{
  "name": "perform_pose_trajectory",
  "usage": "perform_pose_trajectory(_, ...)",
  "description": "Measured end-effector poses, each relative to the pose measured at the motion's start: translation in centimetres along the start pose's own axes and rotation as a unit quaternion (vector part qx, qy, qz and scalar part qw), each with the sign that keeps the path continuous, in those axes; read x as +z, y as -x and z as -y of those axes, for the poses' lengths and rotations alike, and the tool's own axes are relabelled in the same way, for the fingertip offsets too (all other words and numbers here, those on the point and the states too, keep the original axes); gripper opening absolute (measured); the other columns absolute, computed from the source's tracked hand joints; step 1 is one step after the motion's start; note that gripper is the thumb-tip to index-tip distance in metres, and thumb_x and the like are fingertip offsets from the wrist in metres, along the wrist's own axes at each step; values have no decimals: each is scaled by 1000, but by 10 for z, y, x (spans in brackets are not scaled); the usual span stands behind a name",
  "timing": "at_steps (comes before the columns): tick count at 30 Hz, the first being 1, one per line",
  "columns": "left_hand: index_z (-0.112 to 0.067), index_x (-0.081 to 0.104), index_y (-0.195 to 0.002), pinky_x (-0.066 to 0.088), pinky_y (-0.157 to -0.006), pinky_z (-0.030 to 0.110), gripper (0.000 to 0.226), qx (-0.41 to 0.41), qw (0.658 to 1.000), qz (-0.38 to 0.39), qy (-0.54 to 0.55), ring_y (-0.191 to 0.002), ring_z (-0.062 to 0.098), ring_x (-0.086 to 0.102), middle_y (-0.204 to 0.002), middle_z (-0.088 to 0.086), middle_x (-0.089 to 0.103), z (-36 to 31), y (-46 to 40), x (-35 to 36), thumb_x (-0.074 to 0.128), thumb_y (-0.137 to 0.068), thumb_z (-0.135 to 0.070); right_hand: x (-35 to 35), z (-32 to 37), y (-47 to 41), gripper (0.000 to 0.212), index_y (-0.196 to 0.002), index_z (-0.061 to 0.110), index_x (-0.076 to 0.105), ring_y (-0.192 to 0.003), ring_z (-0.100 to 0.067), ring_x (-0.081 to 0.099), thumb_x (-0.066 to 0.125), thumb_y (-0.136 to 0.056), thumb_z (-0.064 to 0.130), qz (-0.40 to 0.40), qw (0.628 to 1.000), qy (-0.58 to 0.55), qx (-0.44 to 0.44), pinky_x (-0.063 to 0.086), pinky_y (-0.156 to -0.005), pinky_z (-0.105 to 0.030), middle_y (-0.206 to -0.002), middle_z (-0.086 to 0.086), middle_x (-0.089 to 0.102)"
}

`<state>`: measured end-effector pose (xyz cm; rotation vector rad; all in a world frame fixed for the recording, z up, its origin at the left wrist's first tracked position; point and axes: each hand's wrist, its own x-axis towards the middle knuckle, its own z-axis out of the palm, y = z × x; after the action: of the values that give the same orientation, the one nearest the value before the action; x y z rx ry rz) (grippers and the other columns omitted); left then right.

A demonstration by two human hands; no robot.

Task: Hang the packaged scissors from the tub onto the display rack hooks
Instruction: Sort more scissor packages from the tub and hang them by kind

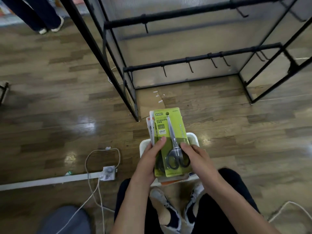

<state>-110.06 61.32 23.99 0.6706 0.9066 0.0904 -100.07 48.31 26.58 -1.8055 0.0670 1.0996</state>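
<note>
A power strip (108, 173) lies on the wood floor at left. The left hand (148, 159) grips a stack of scissors packs (170, 132) above the white tub (194, 137); the right hand (196, 155) pinches the top green pack's edge. The black rack (194, 59) stands behind, hooks (190, 67) bare.

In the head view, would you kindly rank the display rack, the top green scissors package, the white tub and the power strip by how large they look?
1. Display rack
2. Green scissors package, inflated by nearness to the camera
3. White tub, mostly hidden by packages and hands, so its rank against the package is unsure
4. Power strip
</note>
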Motion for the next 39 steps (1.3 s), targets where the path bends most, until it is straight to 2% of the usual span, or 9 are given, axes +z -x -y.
perform_pose_trajectory(4, -11, 66, -139, 58, -102, 54, 53, 5, 1000, 7, -13, -115, 38, 74, -128, 19, 75, -45, 60, 38, 75, -91, -33, -13, 54, 66, 36, -106, 23, 76, -100, -13, 72, 63, -96, 55, 3, 1000, -12, -19, 55, -85, -30, -103, 6, 78)
perform_pose_trajectory(9, -14, 64, -140, 57, -104, 58, 79, 20, 998, -2, -53, -115, 39, 74, -127, 16, 76, -97, 119, 75, 90, -73, -47, -22, 122, 138, 27, -93, 23, 73, -94, -9, 69, 63, -98, 48, -19, 998, -31, -55, 50, -72, -22, -98, 6, 75)
perform_pose_trajectory(14, -14, 63, -138, 57, -103, 59, 62, 30, 999, 7, -45, -114, 40, 75, -125, 16, 77, -142, 158, 108, 80, -86, -41, -34, 174, 179, 38, -97, 20, 74, -91, -12, 69, 57, -99, 54, -4, 995, 10, -97, 54, -74, -27, -98, 1, 75)
perform_pose_trajectory(17, -15, 63, -138, 58, -102, 57, 58, 45, 997, 16, -54, -113, 39, 75, -125, 15, 77, -160, 168, 124, 77, -88, -41, -43, 196, 186, 39, -99, 21, 73, -81, -6, 68, 53, -100, 54, 17, 991, 30, -127, 48, -64, -17, -88, 9, 74)
perform_pose_trajectory(22, -17, 64, -143, 48, -112, 65, 72, 80, 995, 25, -53, -125, 43, 68, -135, 18, 72, -181, 162, 146, 86, -81, -47, -54, 221, 186, 39, -80, 21, 65, -58, 2, 55, 53, -100, 52, 0, 975, 54, -217, 42, -55, -15, -64, 18, 62)
perform_pose_trajectory(25, -17, 65, -143, 47, -114, 66, 75, 97, 994, 42, -40, -127, 44, 67, -137, 19, 70, -191, 156, 159, 86, -79, -49, -60, 237, 181, 29, -92, 25, 67, -66, 5, 61, 54, -100, 50, -6, 966, 53, -253, 47, -56, -13, -79, 13, 68)
perform_pose_trajectory(29, -17, 64, -144, 47, -113, 65, 72, 122, 992, 36, -19, -126, 44, 67, -137, 20, 70, -201, 151, 180, 84, -82, -47, -72, 257, 169, 42, -120, 34, 65, -95, -4, 61, 55, -92, 64, -41, 953, 107, -281, 58, -74, -22, -109, 8, 55)
perform_pose_trajectory(34, -21, 63, -145, 46, -113, 67, 86, 136, 990, 22, 3, -129, 45, 66, -140, 19, 69, -203, 149, 207, 92, -72, -55, -91, 285, 158, 23, -117, 30, 66, -88, 6, 66, 66, -97, 42, -16, 942, 66, -330, 55, -63, -13, -103, 6, 68)
perform_pose_trajectory(39, -23, 60, -148, 42, -115, 70, 93, 138, 989, 34, 26, -133, 47, 62, -144, 20, 65, -202, 143, 223, 93, -70, -61, -108, 300, 148, 18, -114, 27, 70, -78, 1, 69, 69, -97, 33, 20, 942, 44, -331, 54, -57, -14, -88, 5, 74)
